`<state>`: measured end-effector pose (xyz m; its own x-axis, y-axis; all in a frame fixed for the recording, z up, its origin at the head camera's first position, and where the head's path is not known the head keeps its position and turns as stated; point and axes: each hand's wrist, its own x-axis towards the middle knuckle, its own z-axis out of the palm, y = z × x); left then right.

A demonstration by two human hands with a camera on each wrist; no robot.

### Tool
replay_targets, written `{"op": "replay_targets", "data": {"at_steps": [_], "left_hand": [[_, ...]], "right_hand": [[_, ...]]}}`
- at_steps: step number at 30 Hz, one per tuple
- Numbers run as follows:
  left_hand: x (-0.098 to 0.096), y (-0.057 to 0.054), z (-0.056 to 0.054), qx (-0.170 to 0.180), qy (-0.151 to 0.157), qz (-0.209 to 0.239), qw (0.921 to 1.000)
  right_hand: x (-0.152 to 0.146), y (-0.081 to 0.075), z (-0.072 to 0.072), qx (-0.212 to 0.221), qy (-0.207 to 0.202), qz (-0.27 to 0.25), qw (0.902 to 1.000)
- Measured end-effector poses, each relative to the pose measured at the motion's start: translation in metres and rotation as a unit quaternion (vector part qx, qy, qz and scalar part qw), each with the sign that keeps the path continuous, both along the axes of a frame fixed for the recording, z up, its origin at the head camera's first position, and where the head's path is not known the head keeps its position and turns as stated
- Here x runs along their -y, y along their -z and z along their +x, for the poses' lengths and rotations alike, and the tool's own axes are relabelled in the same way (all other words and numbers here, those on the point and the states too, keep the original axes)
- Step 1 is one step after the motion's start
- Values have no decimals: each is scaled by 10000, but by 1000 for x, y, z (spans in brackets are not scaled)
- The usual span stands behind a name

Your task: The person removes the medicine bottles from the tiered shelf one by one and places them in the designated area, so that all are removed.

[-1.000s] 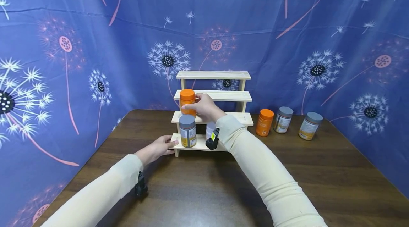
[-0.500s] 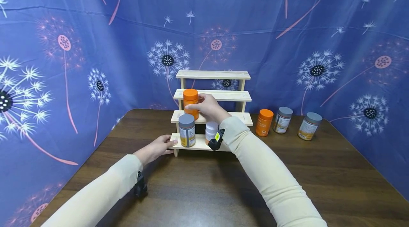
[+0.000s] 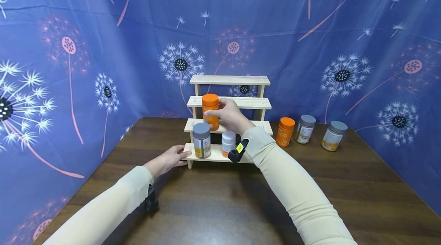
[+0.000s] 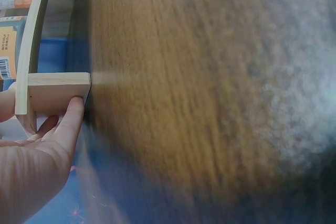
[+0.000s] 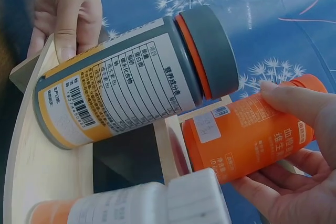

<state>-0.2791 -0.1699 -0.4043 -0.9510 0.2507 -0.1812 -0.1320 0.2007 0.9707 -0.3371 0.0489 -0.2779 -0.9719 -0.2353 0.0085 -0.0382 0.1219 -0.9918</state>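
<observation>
Orange jar in right hand. Grips it at second step of wooden rack, pinches lowest step with left hand. Seems partway: has 2 containers set there, 3 jars left on table.

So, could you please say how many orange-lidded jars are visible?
2: one jar in the right hand; the other jar on the table, right of the rack. More may be hidden.
</observation>
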Motion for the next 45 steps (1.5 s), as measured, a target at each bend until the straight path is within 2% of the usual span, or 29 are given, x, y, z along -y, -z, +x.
{"op": "replay_targets", "data": {"at_steps": [5,10,16,25,31,38,45], "left_hand": [[0,1,0,34,8,-47,10000],[0,3,-1,-10,54,-43,10000],[-1,0,-1,-49,2,-76,10000],[1,2,-1,-29,20,-108,9999],[0,0,-1,-5,-26,-92,10000],[0,-3,-1,-30,21,-138,9999],[1,-3,-1,-2,-2,-170,9999]], "right_hand": [[-4,1,1,220,-23,-230,9995],[-9,-1,3,59,121,-52,9999],[-16,-5,4,-19,191,105,9998],[-26,-10,7,-257,460,660,9964],[-36,-12,8,-303,483,482,9972],[-45,-13,8,-278,555,603,9962],[-55,-11,6,-264,652,484,9963]]}}
